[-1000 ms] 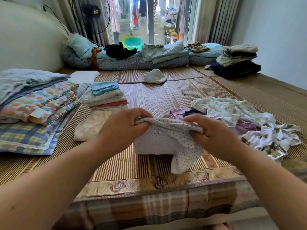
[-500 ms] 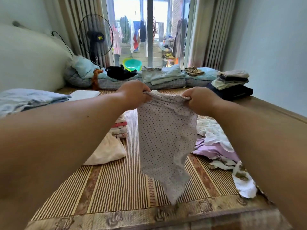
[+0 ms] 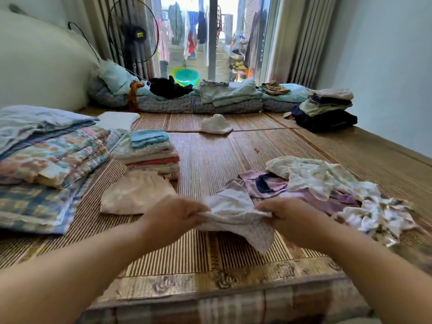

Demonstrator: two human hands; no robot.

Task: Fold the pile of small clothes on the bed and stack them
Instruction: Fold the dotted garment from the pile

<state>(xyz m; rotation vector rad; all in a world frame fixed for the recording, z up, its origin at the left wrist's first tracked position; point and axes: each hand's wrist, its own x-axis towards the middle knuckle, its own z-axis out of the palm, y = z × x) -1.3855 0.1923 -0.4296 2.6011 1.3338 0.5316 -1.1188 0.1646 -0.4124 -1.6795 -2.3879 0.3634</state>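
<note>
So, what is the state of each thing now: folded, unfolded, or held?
dotted garment: bunched, held by both hands
left hand: grips the dotted garment
right hand: grips the dotted garment
small stack: folded, tidy
cream garment: lying flat near the small stack
loose pile: unfolded, crumpled

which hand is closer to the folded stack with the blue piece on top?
Left. The left hand is in front of the folded stack, slightly to its right; the right hand is farther right, next to the unfolded pile. Both hold the dotted garment.
</note>
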